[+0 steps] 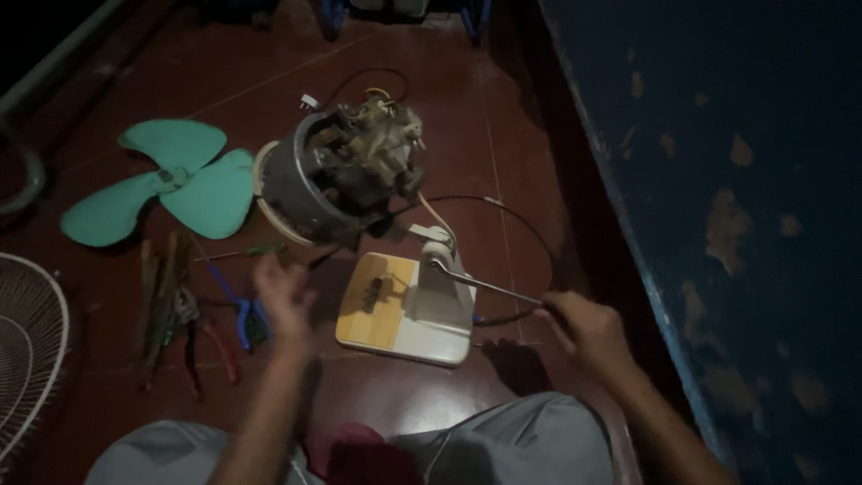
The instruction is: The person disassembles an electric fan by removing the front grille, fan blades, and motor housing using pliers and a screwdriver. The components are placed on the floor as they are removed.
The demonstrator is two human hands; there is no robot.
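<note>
A dismantled fan motor [346, 175] in a grey housing stands on its white neck and base [409, 310] on the red floor. My right hand [584, 328] grips the handle of a long screwdriver [480, 284] whose tip reaches the white neck of the stand. My left hand [283, 296], blurred, hovers with fingers spread left of the base, just below the motor and above the hand tools. It holds nothing.
A green three-blade fan propeller [166, 193] lies at the left. Pliers and other hand tools [193, 314] lie beside my left hand. A wire fan guard [27, 346] shows at the far left edge. A black cable [521, 224] loops right of the motor. A dark blue wall [718, 180] runs along the right.
</note>
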